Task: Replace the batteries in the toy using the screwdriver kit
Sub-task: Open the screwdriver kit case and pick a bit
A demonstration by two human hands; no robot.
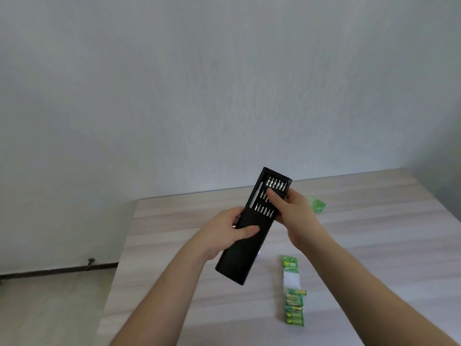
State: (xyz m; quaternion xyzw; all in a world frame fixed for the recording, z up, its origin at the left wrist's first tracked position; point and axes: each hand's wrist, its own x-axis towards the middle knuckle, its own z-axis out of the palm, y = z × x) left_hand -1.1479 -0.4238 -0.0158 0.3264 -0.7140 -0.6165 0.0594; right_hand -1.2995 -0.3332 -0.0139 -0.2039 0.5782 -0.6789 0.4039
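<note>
The left hand grips the black sleeve of the screwdriver kit held above the table, its long axis running from low near the person up and away to the right, the bit tray slid out at the far end. The right hand holds that tray's right edge, thumb lying over the bits, so it looks nearer for picking one. The battery pack lies on the table below, and a blurry green thing, perhaps the toy, sits beyond the right hand
</note>
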